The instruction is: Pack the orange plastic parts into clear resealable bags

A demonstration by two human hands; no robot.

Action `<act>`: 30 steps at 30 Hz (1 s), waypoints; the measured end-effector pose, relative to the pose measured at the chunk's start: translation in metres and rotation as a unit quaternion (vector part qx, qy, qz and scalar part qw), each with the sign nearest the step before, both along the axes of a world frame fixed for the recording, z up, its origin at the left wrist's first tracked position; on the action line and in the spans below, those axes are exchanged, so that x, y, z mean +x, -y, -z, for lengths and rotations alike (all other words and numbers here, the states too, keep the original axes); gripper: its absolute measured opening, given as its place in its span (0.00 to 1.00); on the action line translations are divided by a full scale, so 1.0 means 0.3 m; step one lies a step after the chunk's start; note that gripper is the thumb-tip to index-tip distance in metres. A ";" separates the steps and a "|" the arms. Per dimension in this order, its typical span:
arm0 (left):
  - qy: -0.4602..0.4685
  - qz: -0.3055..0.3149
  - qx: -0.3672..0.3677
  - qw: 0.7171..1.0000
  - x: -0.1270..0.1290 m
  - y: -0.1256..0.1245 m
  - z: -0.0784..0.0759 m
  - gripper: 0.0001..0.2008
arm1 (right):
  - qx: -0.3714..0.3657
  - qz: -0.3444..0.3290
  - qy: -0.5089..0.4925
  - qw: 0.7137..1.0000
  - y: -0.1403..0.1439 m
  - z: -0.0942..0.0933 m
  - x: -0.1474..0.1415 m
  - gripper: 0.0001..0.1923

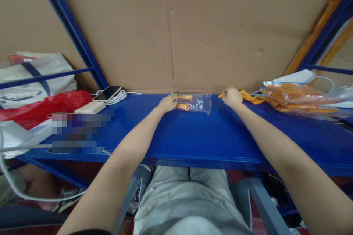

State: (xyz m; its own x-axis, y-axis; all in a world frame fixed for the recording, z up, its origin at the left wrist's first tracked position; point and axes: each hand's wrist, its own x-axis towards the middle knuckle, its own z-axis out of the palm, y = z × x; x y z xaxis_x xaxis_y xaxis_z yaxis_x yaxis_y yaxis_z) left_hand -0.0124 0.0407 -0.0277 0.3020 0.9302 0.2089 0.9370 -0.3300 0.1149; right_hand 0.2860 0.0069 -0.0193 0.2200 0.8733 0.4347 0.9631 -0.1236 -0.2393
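Note:
A small clear plastic bag (pixel 197 103) lies on the blue table (pixel 193 139) near the cardboard wall, with two orange pieces inside. My left hand (pixel 167 103) rests on the bag's left end, fingers curled over it. My right hand (pixel 232 97) is closed around an orange piece (pixel 249 98) that sticks out on both sides of the fist. To the right lies a large clear bag (pixel 296 97) full of several more orange pieces.
A phone (pixel 107 93) sits on a coiled white cable (pixel 119 97) beside a white power bank (pixel 90 108) at the left. A red plastic bag (pixel 41 108) and a white tote (pixel 33 77) lie further left. A cardboard wall (pixel 193 25) stands behind the table.

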 end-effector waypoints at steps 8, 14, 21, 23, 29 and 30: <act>0.032 -0.057 0.016 0.998 -0.018 -0.005 0.005 0.18 | -0.122 0.083 0.134 0.980 0.024 0.030 0.091 0.23; 0.000 -0.062 0.009 0.998 -0.017 -0.003 -0.005 0.19 | -0.112 0.087 0.138 0.980 0.025 0.008 0.072 0.22; -0.049 -0.100 -0.005 0.994 0.002 0.043 -0.037 0.18 | -0.193 0.087 0.045 0.976 0.008 -0.024 0.021 0.25; -0.060 -0.126 -0.002 0.990 0.009 0.056 -0.045 0.19 | -0.217 0.062 0.041 0.973 0.008 -0.039 0.007 0.24; -0.057 -0.157 -0.009 0.986 0.004 0.067 -0.056 0.21 | -0.252 -0.082 -0.082 0.961 0.045 -0.065 0.000 0.23; -0.053 -0.161 -0.014 0.985 0.001 0.065 -0.056 0.21 | -0.255 -0.089 -0.092 0.958 0.051 -0.066 0.004 0.23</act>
State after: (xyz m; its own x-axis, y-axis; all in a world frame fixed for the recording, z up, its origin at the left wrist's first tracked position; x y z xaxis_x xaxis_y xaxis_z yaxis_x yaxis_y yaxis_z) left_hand -0.0123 0.0212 -0.0109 0.0092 0.9862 0.1651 0.9998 -0.0118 0.0146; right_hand 0.2872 -0.0084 0.0006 0.0807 0.9926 -0.0913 0.9268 -0.1084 -0.3596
